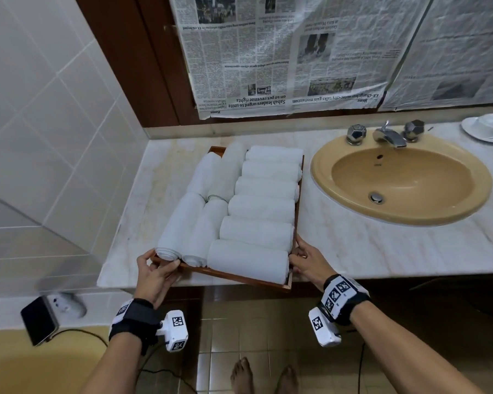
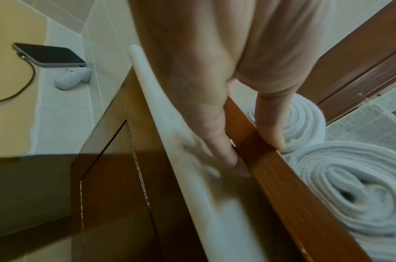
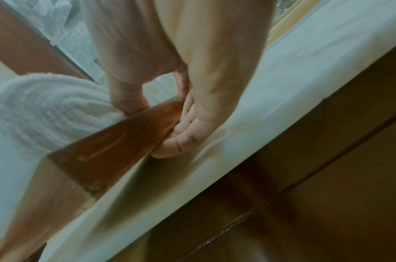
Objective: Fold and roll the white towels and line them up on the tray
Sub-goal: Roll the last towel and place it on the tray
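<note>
A brown wooden tray point(image 1: 239, 277) sits on the marble counter point(image 1: 382, 245), its near edge at the counter's front edge. Several rolled white towels point(image 1: 256, 209) fill it in rows, some lengthwise on the left, some crosswise on the right. My left hand point(image 1: 157, 268) grips the tray's near left corner: thumb on the rim point(image 2: 271, 164) beside a towel roll point(image 2: 304, 124), fingers under the outer side. My right hand point(image 1: 302, 260) grips the tray's right side near the front corner, thumb against a towel end point(image 3: 46, 113), fingers curled under the wood point(image 3: 125, 140).
A tan sink point(image 1: 402, 177) with a chrome tap point(image 1: 387, 135) lies right of the tray. A white cup and saucer point(image 1: 487, 127) stand at the far right. Newspaper point(image 1: 296, 52) covers the wall behind. A phone point(image 1: 39, 319) with a cable lies on the ledge at lower left.
</note>
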Demonstrator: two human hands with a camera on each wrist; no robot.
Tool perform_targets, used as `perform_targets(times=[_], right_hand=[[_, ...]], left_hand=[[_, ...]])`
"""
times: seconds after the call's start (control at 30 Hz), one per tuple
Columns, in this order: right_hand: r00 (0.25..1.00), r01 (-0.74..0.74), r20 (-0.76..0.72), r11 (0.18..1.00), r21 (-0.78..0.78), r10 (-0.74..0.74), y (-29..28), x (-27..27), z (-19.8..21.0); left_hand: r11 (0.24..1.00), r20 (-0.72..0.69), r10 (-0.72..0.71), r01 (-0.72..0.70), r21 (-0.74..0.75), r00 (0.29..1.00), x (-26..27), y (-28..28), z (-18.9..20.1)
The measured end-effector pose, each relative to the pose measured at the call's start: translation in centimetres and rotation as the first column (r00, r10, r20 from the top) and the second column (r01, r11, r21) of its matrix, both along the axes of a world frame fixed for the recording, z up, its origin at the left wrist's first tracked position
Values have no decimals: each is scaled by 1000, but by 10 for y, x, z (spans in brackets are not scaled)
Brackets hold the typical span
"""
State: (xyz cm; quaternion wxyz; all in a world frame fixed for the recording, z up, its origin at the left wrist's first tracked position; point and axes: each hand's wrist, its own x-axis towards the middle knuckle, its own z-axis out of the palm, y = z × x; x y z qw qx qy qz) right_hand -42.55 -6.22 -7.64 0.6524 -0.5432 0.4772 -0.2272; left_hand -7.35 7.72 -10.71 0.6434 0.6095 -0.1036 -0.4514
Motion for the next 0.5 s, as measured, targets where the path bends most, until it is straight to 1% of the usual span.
perform_targets(times=[0.17,0.23,0.33,0.5], right_hand=[[993,-92,-77,994,-62,87,-11,11,-4],[983,-136,-135,988,-77,125,-21,16,-3],[966,-199,-183,976,-93,180,-39,25,-6],[931,-271,-290,952,-139,223,-61,53,-27]], left_hand=[[999,63,5,-7,39,998,3,5,8],[997,144,-14,4,72,989,6,9,13],[980,323,-88,24,199,942,15,10,13],[922,518,-202,-16,386,831,48,6,9]])
